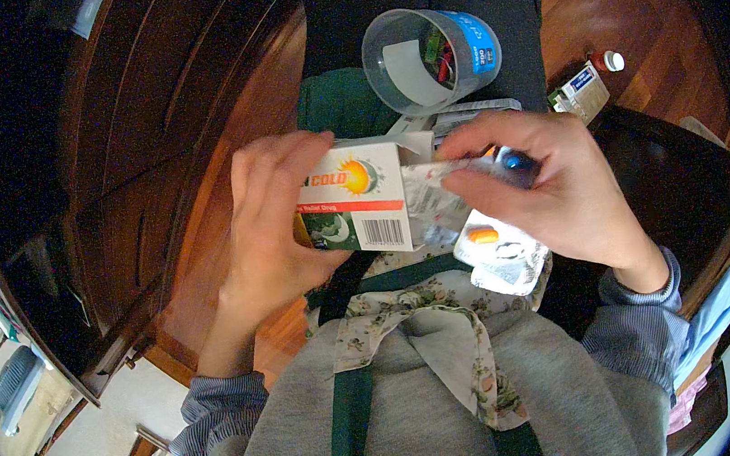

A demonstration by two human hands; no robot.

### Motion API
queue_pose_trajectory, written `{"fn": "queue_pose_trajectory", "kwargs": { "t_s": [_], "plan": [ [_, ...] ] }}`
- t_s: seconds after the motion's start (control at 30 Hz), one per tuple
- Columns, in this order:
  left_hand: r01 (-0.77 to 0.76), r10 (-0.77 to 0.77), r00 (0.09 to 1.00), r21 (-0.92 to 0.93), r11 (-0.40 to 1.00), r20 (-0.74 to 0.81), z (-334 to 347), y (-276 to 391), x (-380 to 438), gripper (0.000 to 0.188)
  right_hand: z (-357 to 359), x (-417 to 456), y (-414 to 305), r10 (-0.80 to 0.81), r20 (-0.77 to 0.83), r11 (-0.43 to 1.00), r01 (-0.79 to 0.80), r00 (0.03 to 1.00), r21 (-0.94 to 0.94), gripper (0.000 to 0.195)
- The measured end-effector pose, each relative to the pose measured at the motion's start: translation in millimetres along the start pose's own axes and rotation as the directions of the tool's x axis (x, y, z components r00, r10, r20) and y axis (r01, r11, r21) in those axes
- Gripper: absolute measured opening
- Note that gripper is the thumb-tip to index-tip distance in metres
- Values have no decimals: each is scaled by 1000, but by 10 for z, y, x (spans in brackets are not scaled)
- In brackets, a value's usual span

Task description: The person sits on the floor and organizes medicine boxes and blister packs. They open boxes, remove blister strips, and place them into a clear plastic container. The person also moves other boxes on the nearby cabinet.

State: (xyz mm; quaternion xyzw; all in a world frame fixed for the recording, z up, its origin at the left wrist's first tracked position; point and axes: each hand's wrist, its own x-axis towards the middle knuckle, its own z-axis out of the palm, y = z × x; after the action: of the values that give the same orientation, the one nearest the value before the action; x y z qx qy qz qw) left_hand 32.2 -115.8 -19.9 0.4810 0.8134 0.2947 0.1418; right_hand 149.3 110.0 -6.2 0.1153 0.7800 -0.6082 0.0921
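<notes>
My left hand [268, 219] grips a small white and green cardboard medicine box [370, 190] from its left side. The box's flap stands open on the right. At that opening my right hand [537, 186] holds blister packs, one with a blue capsule [512, 160] by my fingers. A clear blister strip [433, 199] reaches into the box. Below my right hand hangs a silvery blister pack [505, 255] with an orange capsule. Just above the box, a clear plastic tub [409, 62] with a blue label lies tilted, with small green and red items inside.
Folded printed paper [474, 112] lies beside the tub, on a dark surface. At right, a small carton [584, 95] and a brown bottle with a white cap [608, 61] are near the wooden floor [638, 3]. Dark wooden furniture [119, 121] stands at left.
</notes>
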Motion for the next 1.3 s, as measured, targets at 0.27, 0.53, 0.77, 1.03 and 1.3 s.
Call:
{"fn": "queue_pose_trajectory", "kwargs": {
  "t_s": [0.27,0.53,0.77,1.03,1.3],
  "plan": [
    [25,-26,999,-8,1000,-29,-2,-23,8,82,-23,-96,57,-121,-39,988,124,992,93,41],
    [-5,5,1000,-99,995,1,-38,22,45,79,77,-64,8,-207,2,961,203,978,186,47],
    [-6,5,1000,-79,997,-19,-15,-5,22,77,126,-138,-84,-196,-59,974,187,979,-131,37],
    [-22,22,1000,-52,998,-4,18,67,39,74,205,-47,39,-285,-121,926,241,951,-289,24],
    [75,-75,997,37,997,5,2,93,30,76,-1,-37,80,107,-214,938,-27,971,344,20]
  ]
}}
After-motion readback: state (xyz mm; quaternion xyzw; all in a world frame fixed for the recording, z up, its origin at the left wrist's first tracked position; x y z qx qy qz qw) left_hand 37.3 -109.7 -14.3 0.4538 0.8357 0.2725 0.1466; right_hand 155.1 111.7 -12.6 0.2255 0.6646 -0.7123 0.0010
